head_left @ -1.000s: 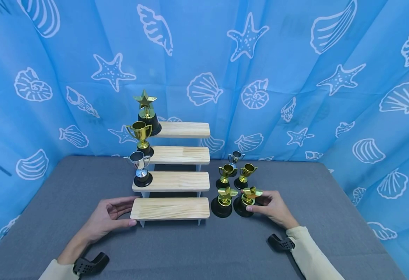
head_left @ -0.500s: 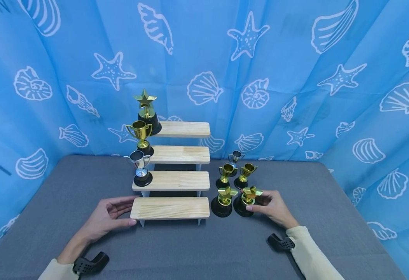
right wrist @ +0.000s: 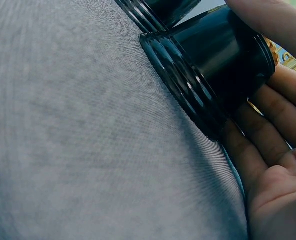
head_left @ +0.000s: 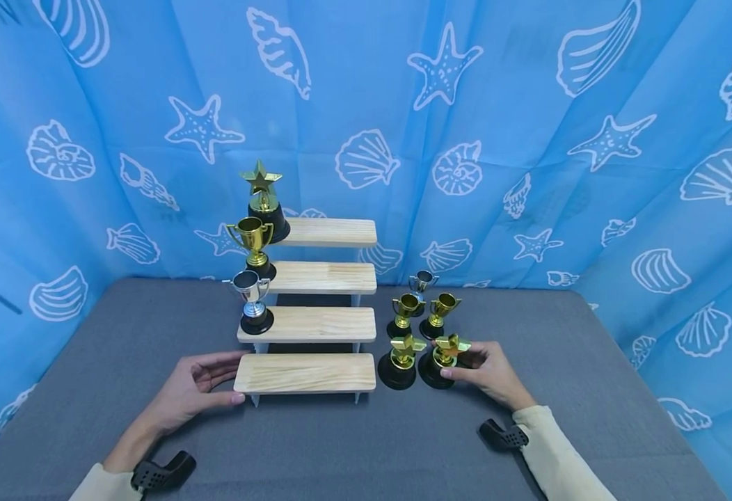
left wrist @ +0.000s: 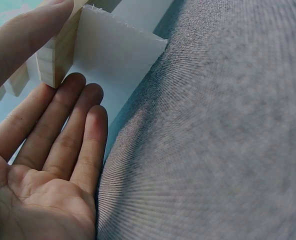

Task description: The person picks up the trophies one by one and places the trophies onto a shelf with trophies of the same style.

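Observation:
My left hand (head_left: 192,387) rests at the left end of the lowest wooden step of a display riser (head_left: 306,374). Its thumb touches the front corner, and the fingers lie fairly straight behind the step's end (left wrist: 55,62). With thumb in front and fingers behind, my right hand (head_left: 490,372) holds a gold star trophy (head_left: 444,358) by its black base (right wrist: 218,60). That trophy stands upright on the table. Beside it is a second star trophy (head_left: 399,365). Behind these stand two gold cups (head_left: 403,316) (head_left: 440,314) and a silver cup (head_left: 422,280), partly hidden.
On the riser's left side, a star trophy (head_left: 264,202) stands on the top step, a gold cup (head_left: 255,243) below it, then a silver cup (head_left: 255,303). A grey cloth (head_left: 341,452) covers the table. Behind hangs a blue curtain (head_left: 341,83) with shell prints.

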### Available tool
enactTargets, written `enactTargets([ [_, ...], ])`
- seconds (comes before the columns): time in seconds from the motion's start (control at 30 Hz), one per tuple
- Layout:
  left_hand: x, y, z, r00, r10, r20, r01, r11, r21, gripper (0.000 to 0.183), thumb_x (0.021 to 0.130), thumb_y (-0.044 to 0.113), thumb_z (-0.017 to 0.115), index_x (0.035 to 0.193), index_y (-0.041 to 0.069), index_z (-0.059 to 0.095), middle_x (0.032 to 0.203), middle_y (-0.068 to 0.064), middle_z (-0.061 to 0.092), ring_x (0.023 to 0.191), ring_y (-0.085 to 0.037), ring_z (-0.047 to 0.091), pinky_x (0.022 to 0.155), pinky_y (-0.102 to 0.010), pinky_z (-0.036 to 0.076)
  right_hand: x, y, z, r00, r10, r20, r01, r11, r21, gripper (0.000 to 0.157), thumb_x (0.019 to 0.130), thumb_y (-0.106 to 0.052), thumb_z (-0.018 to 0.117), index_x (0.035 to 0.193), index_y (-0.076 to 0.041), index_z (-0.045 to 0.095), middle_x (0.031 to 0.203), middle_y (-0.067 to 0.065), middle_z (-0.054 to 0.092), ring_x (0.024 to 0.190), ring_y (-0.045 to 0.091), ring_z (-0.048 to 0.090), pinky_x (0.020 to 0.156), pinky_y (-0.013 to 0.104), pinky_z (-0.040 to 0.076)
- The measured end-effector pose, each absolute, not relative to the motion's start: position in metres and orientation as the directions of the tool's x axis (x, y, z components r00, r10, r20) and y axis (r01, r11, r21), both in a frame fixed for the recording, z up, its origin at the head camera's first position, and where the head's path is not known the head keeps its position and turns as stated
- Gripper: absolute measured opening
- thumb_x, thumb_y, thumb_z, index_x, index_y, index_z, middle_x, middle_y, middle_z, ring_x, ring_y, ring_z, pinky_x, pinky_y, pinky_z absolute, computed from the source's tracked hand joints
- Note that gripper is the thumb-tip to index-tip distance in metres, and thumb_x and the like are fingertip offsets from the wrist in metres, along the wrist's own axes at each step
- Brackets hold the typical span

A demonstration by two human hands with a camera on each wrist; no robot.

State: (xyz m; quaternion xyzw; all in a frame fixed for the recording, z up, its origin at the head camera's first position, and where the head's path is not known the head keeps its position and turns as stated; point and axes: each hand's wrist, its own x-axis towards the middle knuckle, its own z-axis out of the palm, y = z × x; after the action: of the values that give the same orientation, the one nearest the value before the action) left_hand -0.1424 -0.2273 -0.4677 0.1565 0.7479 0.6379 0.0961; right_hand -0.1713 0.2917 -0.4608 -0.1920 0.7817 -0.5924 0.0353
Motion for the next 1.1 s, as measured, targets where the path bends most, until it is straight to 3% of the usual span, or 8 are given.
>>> enactTargets([
  [0.13,-0.142,-0.2265,-0.4675,-0.93,0.361,0.073,0.13,0.135,0.982,0.067,0.083,-0.001,0.08,0.139,-0.016,0.047,0.138,-0.036,0.052,0.114,-0.007,0.064,0.099,-0.024,0.053,-0.1716,0.292,-0.4616,-0.921,-0.348,0.174,-0.259,0.215,-0.942,0.041,0.082,0.004,0.081,0.12,0.011,0.068,0.122,0.025,0.068,0.107,0.014,0.07,0.079,0.024,0.06],
  [0.4,-0.1406,-0.2268,-0.4651,-0.926,0.37,0.077,0.13,0.119,0.984,0.066,0.084,-0.002,0.079,0.14,-0.016,0.047,0.139,-0.038,0.05,0.115,-0.007,0.063,0.099,-0.023,0.053,-0.1719,0.2922,-0.4626,-0.927,-0.337,0.165,-0.253,0.235,-0.939,0.04,0.082,0.002,0.082,0.119,0.009,0.069,0.12,0.016,0.071,0.105,0.014,0.07,0.077,0.023,0.06],
  [0.9,-0.1411,-0.2263,-0.4661,-0.92,0.379,0.1,0.153,0.113,0.982,0.065,0.084,-0.004,0.078,0.139,-0.017,0.047,0.137,-0.039,0.051,0.115,-0.007,0.063,0.099,-0.023,0.053,-0.1706,0.2924,-0.4624,-0.935,-0.317,0.157,-0.244,0.259,-0.934,0.041,0.082,0.001,0.083,0.12,0.008,0.069,0.121,0.018,0.071,0.101,0.013,0.071,0.071,0.023,0.059],
  [1.1,-0.1408,-0.2264,-0.466,-0.923,0.375,0.09,0.143,0.115,0.983,0.066,0.084,-0.003,0.079,0.139,-0.017,0.047,0.137,-0.039,0.051,0.115,-0.007,0.063,0.099,-0.023,0.053,-0.1693,0.2911,-0.4607,-0.944,-0.296,0.147,-0.234,0.285,-0.929,0.039,0.082,-0.002,0.084,0.118,0.007,0.071,0.116,0.008,0.074,0.092,0.013,0.07,0.066,0.023,0.058],
])
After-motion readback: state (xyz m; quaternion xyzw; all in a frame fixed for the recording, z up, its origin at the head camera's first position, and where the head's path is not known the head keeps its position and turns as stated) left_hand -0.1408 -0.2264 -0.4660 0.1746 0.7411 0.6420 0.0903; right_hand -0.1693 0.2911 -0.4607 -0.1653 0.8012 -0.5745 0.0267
